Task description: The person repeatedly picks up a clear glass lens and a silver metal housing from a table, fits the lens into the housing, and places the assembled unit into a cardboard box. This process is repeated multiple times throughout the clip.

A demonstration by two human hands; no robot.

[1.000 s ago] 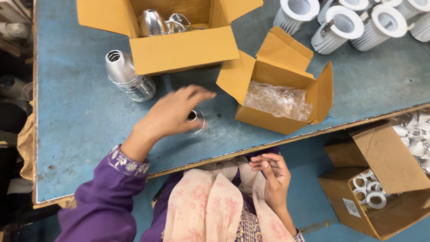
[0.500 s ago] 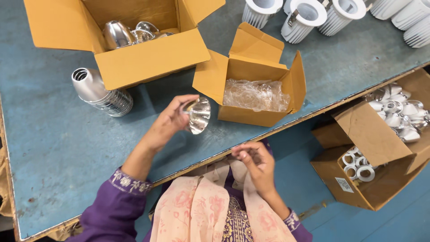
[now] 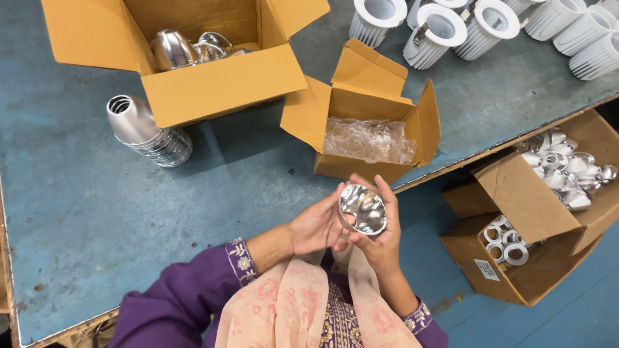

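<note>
A shiny silver cone-shaped reflector (image 3: 363, 209) sits between both of my hands, its open mouth facing up. My left hand (image 3: 316, 225) cups it from the left side. My right hand (image 3: 382, 240) holds it from below and the right, fingers curled over its rim. Both hands hover at the near edge of the blue table (image 3: 77, 212), just in front of a small open cardboard box (image 3: 367, 106) that holds crinkled clear plastic (image 3: 369, 140).
A larger open cardboard box (image 3: 219, 80) with silver reflectors stands at the back left. A nested stack of reflectors (image 3: 147, 132) lies beside it. White ribbed lamp housings (image 3: 445, 29) line the far right. Two floor boxes (image 3: 516, 193) hold white rings and reflectors.
My left hand lifted the reflector off the table and brought it toward my body. My right hand rose from my lap and took hold of it too.
</note>
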